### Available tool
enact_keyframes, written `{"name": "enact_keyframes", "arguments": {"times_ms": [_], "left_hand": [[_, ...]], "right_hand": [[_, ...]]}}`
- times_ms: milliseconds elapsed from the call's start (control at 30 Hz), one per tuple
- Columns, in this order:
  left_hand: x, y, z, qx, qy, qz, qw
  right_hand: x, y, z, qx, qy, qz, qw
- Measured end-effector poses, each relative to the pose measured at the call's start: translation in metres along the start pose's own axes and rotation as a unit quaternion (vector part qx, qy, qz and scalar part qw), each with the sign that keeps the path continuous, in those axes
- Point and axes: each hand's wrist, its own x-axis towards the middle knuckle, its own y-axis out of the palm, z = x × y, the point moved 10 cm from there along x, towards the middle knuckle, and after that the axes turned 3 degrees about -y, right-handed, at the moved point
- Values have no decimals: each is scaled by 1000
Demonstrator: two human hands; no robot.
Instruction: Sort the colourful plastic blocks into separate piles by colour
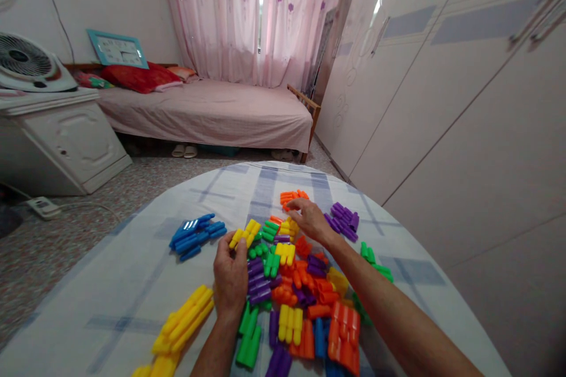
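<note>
My left hand (230, 277) is closed on yellow plastic building blocks (246, 234), held between thumb and fingers above the left edge of a mixed heap. My right hand (311, 221) is over the heap's far end, fingers apart, with nothing visible in its grasp. Its fingertips are close to a small orange block pile (289, 197), and other yellow blocks (288, 228) lie just below them; contact is unclear. Between my forearms spreads the heap, with purple blocks (259, 283), green blocks (250, 339) and orange-red blocks (344, 336). My right forearm hides part of it.
Blue blocks (197, 237) and a long yellow stack (188, 318) lie to the left on the checked tablecloth (128, 283). Purple blocks (342, 221) and green blocks (375, 262) are at right. Beyond stand a bed (212, 106), a white cabinet (66, 141) and a wardrobe (442, 100).
</note>
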Motion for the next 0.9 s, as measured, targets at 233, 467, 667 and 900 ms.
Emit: {"name": "enact_keyframes", "arguments": {"times_ms": [233, 467, 667, 900], "left_hand": [[1, 4, -2, 12, 8, 21, 1000], [1, 3, -4, 17, 9, 16, 1000], [0, 2, -5, 23, 8, 17, 1000], [2, 3, 2, 15, -3, 21, 1000]], "right_hand": [[6, 39, 28, -112, 13, 117, 987], [11, 42, 22, -87, 27, 153, 984], [19, 14, 2, -37, 51, 91, 994], [38, 3, -11, -22, 92, 9, 995]]}}
